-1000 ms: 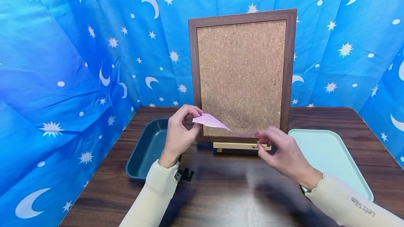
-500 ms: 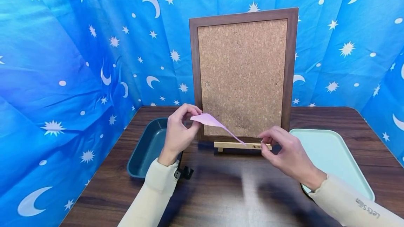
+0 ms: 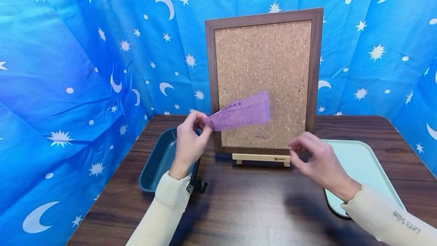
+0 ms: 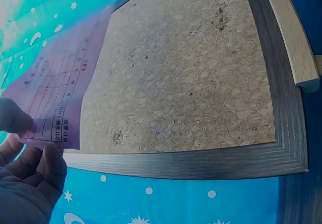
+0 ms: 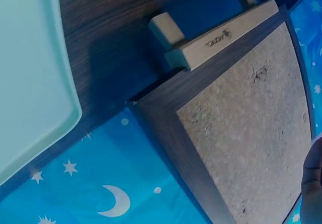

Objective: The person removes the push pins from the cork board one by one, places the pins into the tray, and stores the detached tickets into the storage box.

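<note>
By the corkboard's (image 3: 264, 62) lower left corner, head view, the left hand (image 3: 190, 139) pinches a purple slip (image 3: 244, 113) at one end, likely leaving its print uncovered. The left wrist view shows this pinch closer. In the right wrist view, whether the right hand (image 5: 313, 178) pinches anything cannot be told.

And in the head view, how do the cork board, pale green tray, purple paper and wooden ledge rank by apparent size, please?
Largest to smallest:
1. Cork board
2. Pale green tray, partly hidden
3. Purple paper, slightly blurred
4. Wooden ledge
</note>
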